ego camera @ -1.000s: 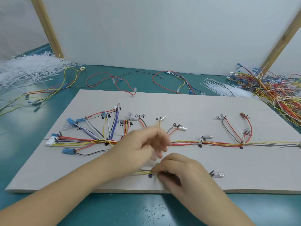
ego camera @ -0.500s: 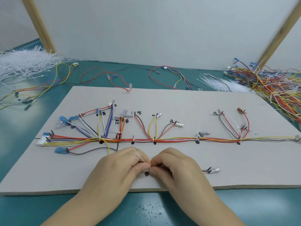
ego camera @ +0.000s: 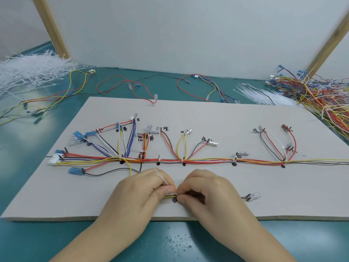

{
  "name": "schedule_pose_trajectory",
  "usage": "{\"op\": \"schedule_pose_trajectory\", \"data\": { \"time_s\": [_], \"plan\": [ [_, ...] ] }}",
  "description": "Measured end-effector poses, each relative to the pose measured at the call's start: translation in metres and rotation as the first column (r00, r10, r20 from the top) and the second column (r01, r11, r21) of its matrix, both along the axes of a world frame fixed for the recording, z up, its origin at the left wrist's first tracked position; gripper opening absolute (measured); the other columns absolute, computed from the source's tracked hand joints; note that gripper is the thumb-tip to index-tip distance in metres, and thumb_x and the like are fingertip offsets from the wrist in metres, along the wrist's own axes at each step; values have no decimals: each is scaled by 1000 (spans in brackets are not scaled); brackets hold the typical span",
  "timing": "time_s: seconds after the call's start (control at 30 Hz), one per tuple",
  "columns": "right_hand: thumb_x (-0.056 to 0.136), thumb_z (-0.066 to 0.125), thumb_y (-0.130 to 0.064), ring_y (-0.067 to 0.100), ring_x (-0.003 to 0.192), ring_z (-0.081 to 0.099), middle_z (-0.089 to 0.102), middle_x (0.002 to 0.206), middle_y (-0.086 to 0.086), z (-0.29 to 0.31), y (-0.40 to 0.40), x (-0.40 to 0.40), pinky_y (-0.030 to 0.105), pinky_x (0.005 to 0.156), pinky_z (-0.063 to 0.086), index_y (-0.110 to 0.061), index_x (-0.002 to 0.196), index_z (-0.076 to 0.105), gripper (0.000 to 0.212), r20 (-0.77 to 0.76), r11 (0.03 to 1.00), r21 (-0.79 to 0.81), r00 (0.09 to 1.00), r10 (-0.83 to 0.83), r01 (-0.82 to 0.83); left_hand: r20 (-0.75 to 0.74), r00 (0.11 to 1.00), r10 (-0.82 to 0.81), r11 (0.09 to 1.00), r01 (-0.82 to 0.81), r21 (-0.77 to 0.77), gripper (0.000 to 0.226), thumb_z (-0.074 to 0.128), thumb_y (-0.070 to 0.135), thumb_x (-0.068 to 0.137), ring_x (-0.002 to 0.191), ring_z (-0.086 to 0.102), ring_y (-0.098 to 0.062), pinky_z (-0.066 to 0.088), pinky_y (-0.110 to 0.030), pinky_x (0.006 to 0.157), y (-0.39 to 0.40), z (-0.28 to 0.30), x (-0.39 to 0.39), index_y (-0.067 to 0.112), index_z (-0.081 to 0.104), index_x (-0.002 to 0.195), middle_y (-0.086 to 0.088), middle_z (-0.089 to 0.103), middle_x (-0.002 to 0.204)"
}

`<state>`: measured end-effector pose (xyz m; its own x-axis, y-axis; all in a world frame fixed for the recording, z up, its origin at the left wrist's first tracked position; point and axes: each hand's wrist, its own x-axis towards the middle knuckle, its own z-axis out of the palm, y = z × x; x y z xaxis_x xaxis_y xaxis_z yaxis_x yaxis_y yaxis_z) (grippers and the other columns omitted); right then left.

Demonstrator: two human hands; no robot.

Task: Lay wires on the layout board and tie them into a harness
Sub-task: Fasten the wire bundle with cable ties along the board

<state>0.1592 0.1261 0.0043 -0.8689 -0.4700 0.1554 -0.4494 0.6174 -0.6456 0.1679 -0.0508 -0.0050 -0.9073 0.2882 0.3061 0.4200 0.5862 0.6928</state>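
Note:
A grey layout board (ego camera: 207,114) lies on the teal table with a wire harness (ego camera: 207,161) running along its middle, tied at several black dots. My left hand (ego camera: 139,191) and my right hand (ego camera: 205,191) meet near the board's front edge. Between their fingertips lies a short yellow-and-black wire branch (ego camera: 171,196), just above a black dot (ego camera: 174,200). My left hand pinches a white cable tie (ego camera: 162,178) that runs up over its fingers. My right hand's fingertips pinch the wires and the tie's end. A metal terminal (ego camera: 254,196) lies to the right.
A heap of white cable ties (ego camera: 28,70) lies at the back left, a smaller bundle (ego camera: 264,95) at the back right. A tangle of coloured wires (ego camera: 321,95) fills the right. Loose wires (ego camera: 132,86) lie behind the board. White panels stand behind.
My left hand has come down from above the harness to meet my right hand at the front branch, and it now holds a cable tie. The hands have barely moved in the last half second.

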Motion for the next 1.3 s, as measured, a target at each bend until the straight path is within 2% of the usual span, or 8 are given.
{"op": "schedule_pose_trajectory", "data": {
  "time_s": [0.17, 0.37, 0.53, 0.67, 0.87, 1.0, 1.13, 1.3],
  "plan": [
    [81, 70, -15, -1, 82, 49, 53, 73, -20, 1, 0, -2, 7, 71, 34, -21, 82, 75, 8, 37, 999, -38, 999, -9, 10, 16, 1000, 19, 999, -19, 33, 27, 43, 43, 81, 73, 56, 2, 41, -17, 66, 2, 1, 1, 26, 62, 73, 18, 62, 82],
    [85, 66, -18, 3, 84, 50, 63, 85, -9, 0, -1, -2, 15, 76, 37, -19, 90, 75, 11, -12, 1000, -3, 1000, 15, -15, 24, 999, 25, 1000, -25, 11, 26, 41, 46, 81, 75, 56, 2, 41, -18, 67, 2, 1, 0, 29, 59, 72, 18, 61, 82],
    [88, 61, -15, 3, 99, 44, 55, 103, -17, 9, 25, 3, 17, 80, 38, -31, 107, 65, 26, -119, 974, 225, 992, 35, -8, 64, 997, 52, 997, -56, 53, 25, 40, 48, 79, 74, 56, -1, 40, -12, 65, -2, 3, -2, 32, 56, 67, 16, 61, 79],
    [85, 62, -8, 3, 83, 50, 57, 91, -21, 22, 64, 8, 20, 74, 39, -35, 93, 67, 28, -101, 937, 336, 993, -62, 93, 72, 996, 51, 998, -53, 20, 18, 44, 44, 81, 75, 56, -1, 38, -10, 65, -1, 3, -3, 37, 53, 68, 18, 61, 79],
    [70, 76, 1, -2, 72, 59, 64, 82, -19, 29, 91, 13, 2, 60, 38, -34, 71, 71, 35, -43, 976, 72, 979, -201, 203, 80, 996, 37, 999, -39, 29, 16, 48, 27, 80, 76, 56, 1, 37, -8, 65, 0, 5, -2, 35, 54, 68, 20, 61, 82],
    [74, 74, -5, 2, 74, 56, 61, 88, -17, 21, 98, 11, 6, 63, 36, -42, 90, 69, 41, -52, 974, 75, 976, -210, 214, 73, 997, 29, 999, -31, 28, 14, 50, 30, 81, 77, 56, 1, 37, -8, 66, -1, 5, -2, 37, 54, 69, 21, 61, 84],
    [79, 68, -5, 1, 79, 61, 65, 87, -19, 18, 104, 9, 6, 68, 40, -49, 95, 66, 47, 20, 979, 66, 980, -196, 194, 110, 994, -15, 999, 11, 31, 21, 49, 52, 76, 78, 56, -4, 38, -10, 65, -1, 7, -1, 35, 59, 72, 18, 61, 85],
    [72, 75, -3, -1, 75, 65, 69, 76, -21, 15, 109, 8, 2, 68, 42, -44, 83, 66, 44, 105, 965, -3, 960, -260, 261, 24, 997, -78, 956, 82, -280, 38, 43, 60, 73, 86, 52, 4, 41, -16, 72, 4, 5, -2, 35, 67, 89, 21, 58, 94]
  ]
}}
